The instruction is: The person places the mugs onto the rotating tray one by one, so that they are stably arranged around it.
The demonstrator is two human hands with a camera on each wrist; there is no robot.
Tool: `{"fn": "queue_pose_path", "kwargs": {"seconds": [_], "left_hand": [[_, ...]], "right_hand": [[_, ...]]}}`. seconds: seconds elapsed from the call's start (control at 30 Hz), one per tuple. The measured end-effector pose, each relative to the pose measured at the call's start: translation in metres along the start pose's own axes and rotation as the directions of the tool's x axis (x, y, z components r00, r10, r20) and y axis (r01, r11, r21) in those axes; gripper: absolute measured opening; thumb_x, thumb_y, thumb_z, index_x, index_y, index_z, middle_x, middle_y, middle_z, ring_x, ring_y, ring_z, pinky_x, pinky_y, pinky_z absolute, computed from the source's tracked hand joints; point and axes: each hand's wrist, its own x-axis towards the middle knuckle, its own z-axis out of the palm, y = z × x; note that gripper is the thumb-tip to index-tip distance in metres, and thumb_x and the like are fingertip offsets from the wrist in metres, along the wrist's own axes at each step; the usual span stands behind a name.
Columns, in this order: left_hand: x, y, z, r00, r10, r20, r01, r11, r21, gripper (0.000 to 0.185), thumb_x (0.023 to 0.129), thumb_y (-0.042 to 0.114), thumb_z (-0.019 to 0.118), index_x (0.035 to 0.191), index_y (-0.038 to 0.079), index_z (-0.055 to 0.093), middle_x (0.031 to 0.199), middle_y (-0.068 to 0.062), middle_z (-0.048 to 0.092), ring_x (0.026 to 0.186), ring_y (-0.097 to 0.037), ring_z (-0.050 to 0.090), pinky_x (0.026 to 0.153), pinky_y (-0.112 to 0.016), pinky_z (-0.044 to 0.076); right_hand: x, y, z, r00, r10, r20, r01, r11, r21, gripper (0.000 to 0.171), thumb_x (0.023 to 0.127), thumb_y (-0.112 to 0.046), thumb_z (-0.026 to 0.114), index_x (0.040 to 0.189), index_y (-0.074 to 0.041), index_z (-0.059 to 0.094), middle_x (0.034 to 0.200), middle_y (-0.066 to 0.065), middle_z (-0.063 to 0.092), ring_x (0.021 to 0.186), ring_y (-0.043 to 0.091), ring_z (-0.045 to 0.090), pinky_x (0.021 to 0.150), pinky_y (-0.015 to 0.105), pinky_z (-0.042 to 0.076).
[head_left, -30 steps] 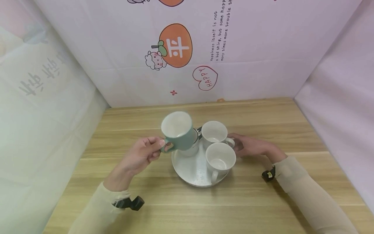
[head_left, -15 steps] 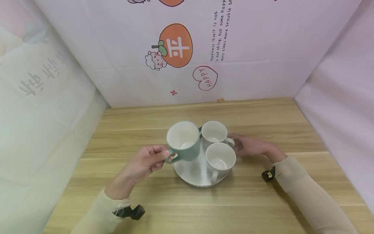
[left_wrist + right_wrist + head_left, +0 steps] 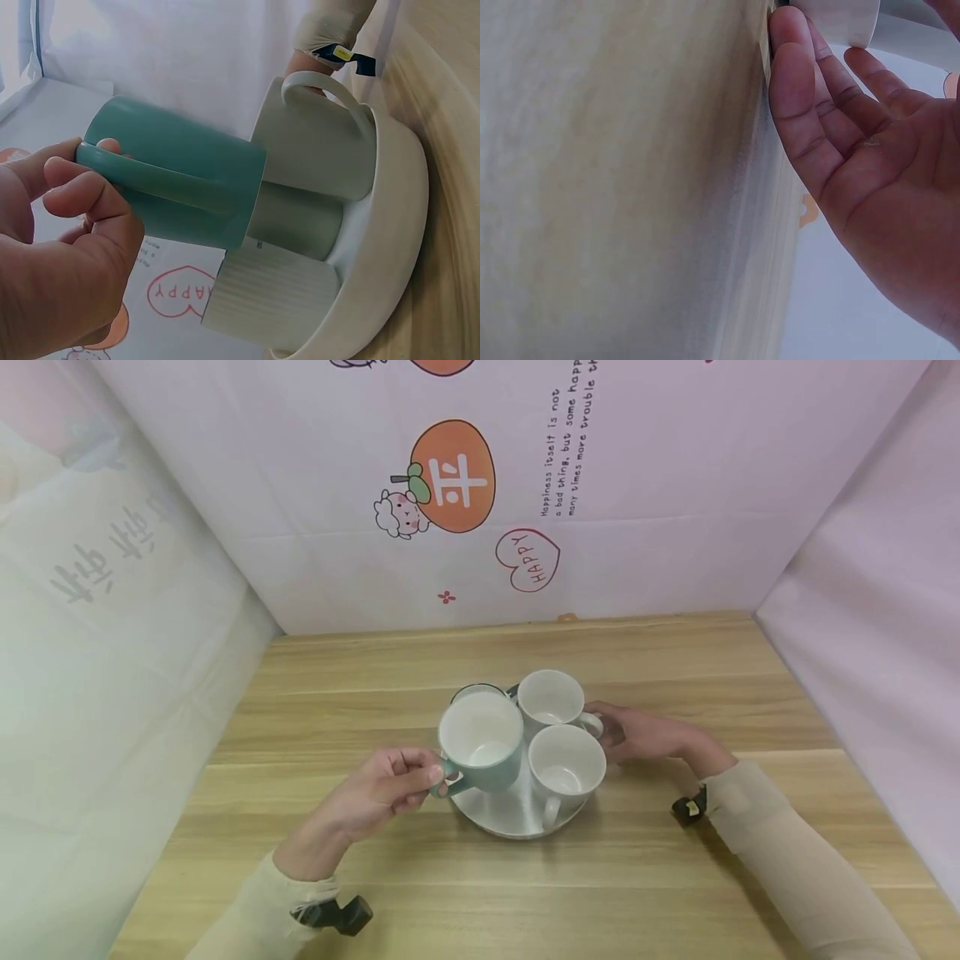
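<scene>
My left hand (image 3: 378, 793) pinches the handle of a green mug (image 3: 483, 760) with a white inside. The mug hangs over the left part of a round white tray (image 3: 495, 818); in the left wrist view the green mug (image 3: 180, 172) overlaps the cups behind it. On the tray stand two white cups, a back one (image 3: 551, 697) and a front one (image 3: 567, 768). A dark-rimmed white cup (image 3: 478, 691) is mostly hidden behind the green mug. My right hand (image 3: 645, 732) is at the tray's right side, fingers loosely bent, fingertips at the white wall (image 3: 847, 19).
The tray stands on a wooden table (image 3: 600, 893). A printed white cloth (image 3: 637, 527) rises behind the table, and pale sheets hang at the left (image 3: 97, 693) and right (image 3: 885, 635).
My left hand has brought the green mug down, toward me and a little to the right, uncovering the dark rim of the cup behind it. The right hand stays in place.
</scene>
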Motion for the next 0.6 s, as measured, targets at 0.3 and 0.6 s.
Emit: {"fn": "queue_pose_path", "kwargs": {"seconds": [0.3,0.6], "left_hand": [[-0.001,-0.012,-0.001,0.998,0.021,0.052,-0.021,1.000,-0.005,0.011,0.094,0.009,0.054,0.092,0.008,0.065,0.080,0.009,0.065,0.055,-0.001,0.036,0.046,-0.018,0.021],[0.001,-0.028,0.000,0.997,-0.020,0.069,0.021,0.999,-0.024,0.010,0.094,0.010,0.054,0.094,0.004,0.062,0.079,0.008,0.064,0.054,-0.001,0.035,0.044,-0.020,0.019]], "right_hand": [[-0.001,0.000,0.001,1.000,-0.013,0.000,0.013,1.000,-0.015,0.077,0.081,-0.025,0.074,0.142,-0.022,0.028,0.121,0.013,0.056,0.107,0.024,0.061,0.078,0.032,0.056],[-0.001,-0.003,0.000,1.000,-0.007,0.001,0.008,1.000,-0.005,0.075,0.081,-0.026,0.074,0.141,-0.024,0.030,0.122,0.013,0.056,0.109,0.026,0.060,0.077,0.033,0.056]]}}
